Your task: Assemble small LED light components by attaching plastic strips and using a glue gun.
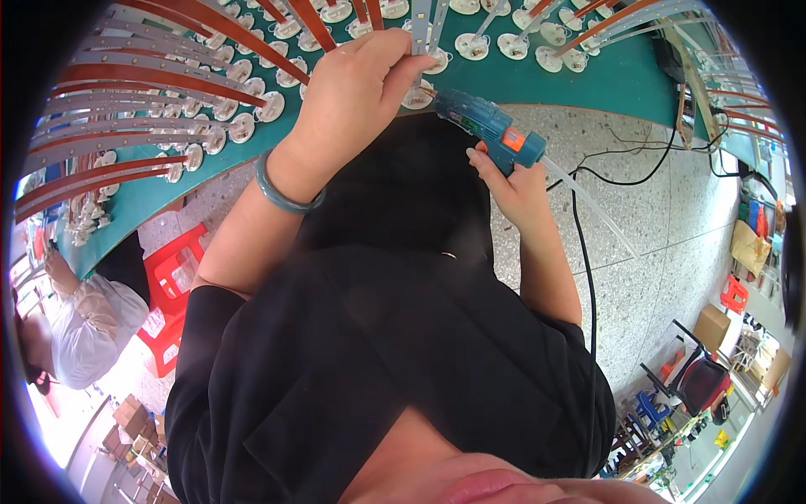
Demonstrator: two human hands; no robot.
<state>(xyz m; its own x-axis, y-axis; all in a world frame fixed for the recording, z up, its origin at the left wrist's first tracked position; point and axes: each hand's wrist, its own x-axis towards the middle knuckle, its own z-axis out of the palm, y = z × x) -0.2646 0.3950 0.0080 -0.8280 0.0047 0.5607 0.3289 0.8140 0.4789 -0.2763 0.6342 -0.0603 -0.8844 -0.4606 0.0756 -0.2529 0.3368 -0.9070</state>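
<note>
My left hand, with a grey-green bangle on its wrist, pinches a pale LED strip between thumb and fingers. The strip stands up over a small white round base near the front edge of the green table. My right hand is wrapped around the handle of a teal glue gun with an orange patch. Its nozzle points left and lies close to that base; whether they touch I cannot tell. A long translucent glue stick juts from the gun's back end.
Many white bases with upright strips, some orange-brown, crowd the green table. Black cables hang beside my right arm. At the left, a person in a pale top sits near a red plastic stool. A dark chair stands at the right.
</note>
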